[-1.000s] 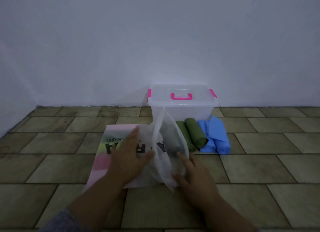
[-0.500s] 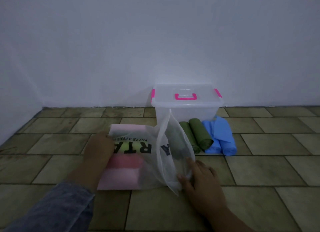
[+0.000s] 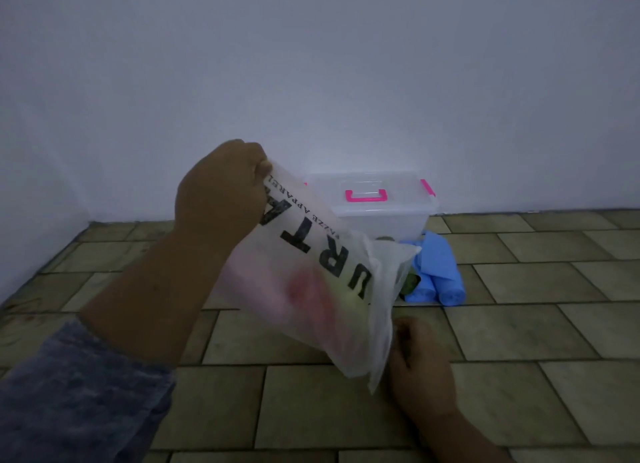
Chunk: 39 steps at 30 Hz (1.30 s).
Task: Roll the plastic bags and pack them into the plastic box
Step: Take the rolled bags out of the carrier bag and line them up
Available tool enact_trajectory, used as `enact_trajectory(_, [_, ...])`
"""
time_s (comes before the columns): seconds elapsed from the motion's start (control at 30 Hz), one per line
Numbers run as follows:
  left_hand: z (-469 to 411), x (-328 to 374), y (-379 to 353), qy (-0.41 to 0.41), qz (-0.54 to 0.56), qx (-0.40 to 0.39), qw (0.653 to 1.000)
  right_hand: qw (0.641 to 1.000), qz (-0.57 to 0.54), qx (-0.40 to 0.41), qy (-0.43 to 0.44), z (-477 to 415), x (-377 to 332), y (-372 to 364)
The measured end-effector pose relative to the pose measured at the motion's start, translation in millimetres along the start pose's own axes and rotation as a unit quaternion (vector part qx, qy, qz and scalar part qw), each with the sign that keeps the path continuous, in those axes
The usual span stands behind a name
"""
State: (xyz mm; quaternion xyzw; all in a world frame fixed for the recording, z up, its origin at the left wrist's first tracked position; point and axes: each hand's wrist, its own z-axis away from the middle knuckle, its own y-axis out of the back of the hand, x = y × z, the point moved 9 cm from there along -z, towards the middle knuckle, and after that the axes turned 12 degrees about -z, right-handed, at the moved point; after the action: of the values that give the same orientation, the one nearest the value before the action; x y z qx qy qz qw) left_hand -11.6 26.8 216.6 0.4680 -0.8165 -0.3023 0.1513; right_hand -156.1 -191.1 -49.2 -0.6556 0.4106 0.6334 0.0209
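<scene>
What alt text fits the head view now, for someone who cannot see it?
The left hand grips the top edge of a translucent white plastic bag with black lettering, holding it above the tiled floor; the right hand sits low by its bottom edge. Behind: a lidded clear plastic box with pink handle, rolled blue plastic bags beside it.

Floor [image 3: 519,324] bears box [image 3: 381,217]; blue rolls [image 3: 440,279]; perhaps green roll [image 3: 410,282].

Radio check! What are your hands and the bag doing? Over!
Left hand grips printed plastic bag, held up. Right hand at its lower corner, grip unclear. Plastic box closed; blue rolls in front.
</scene>
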Motion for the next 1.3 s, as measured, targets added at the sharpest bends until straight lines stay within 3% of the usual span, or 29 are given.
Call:
enact_trajectory(0.13, [17.7,-41.5,-54.2,0.093,-0.036,-0.129,0.987,0.999,-0.019,0.028,-0.023,0.3,3.0,5.0])
enact_trajectory(0.23, [66.0,-94.2,-92.3,0.287,-0.056,-0.275,0.916,1.0,-0.001,0.006,0.0,-0.9,-1.3,2.5])
enact_trajectory(0.3, [92.8,-100.2,-99.5,0.358,-0.064,-0.324,0.874,1.0,0.011,-0.012,-0.001,-3.0,-0.7,-0.6])
enact_trajectory(0.37, [93.3,-69.7,-97.6,0.316,-0.038,-0.291,0.902,0.999,0.018,-0.029,-0.003,-4.0,-0.5,-3.8])
enact_trajectory(0.43, [86.9,-2.7,-92.4,0.159,0.051,-0.257,0.952,0.999,0.019,-0.035,0.007,-4.3,-2.4,-4.8])
enact_trajectory(0.47, [91.4,35.8,-88.7,0.064,0.089,-0.261,0.959,0.999,0.017,-0.038,0.011,-4.4,-2.3,-5.1])
enact_trajectory(0.53, [116.9,90.6,-86.5,-0.064,0.12,-0.307,0.942,0.999,0.01,-0.049,0.012,-4.0,-0.3,-6.1])
enact_trajectory(0.6, [144.6,103.4,-95.1,-0.107,0.076,-0.338,0.932,0.998,-0.025,-0.053,0.011,-2.4,-0.5,-4.4])
enact_trajectory(0.7, [160.4,81.3,-110.5,-0.071,0.05,-0.335,0.938,0.989,-0.074,-0.044,0.116,4.3,-22.9,1.3])
enact_trajectory(0.8, [162.2,60.5,-126.0,-0.036,0.093,-0.34,0.935,0.968,-0.012,-0.102,0.23,11.8,-47.3,-9.0])
enact_trajectory(0.9, [163.6,46.5,-139.5,-0.007,0.118,-0.355,0.927,0.946,0.082,-0.213,0.232,2.7,-54.6,-27.4])
enact_trajectory(1.0, [163.4,39.7,-145.0,0.013,0.148,-0.356,0.923,0.928,0.119,-0.266,0.234,-8.0,-65.3,-31.4])
enact_trajectory(1.07, [164.5,37.4,-145.2,0.022,0.176,-0.353,0.919,0.938,0.062,-0.261,0.222,-14.3,-73.6,-21.4])
enact_trajectory(1.17, [170.0,33.6,-143.4,0.032,0.21,-0.346,0.914,0.956,-0.088,-0.244,0.133,-24.2,-69.9,6.0])
enact_trajectory(1.23, [174.8,32.8,-142.2,0.03,0.21,-0.342,0.916,0.964,-0.191,-0.177,0.062,-39.4,-59.0,32.9])
enact_trajectory(1.3, [177.4,32.6,-142.1,0.037,0.21,-0.333,0.918,0.95,-0.307,-0.06,-0.008,-60.8,-37.9,59.6])
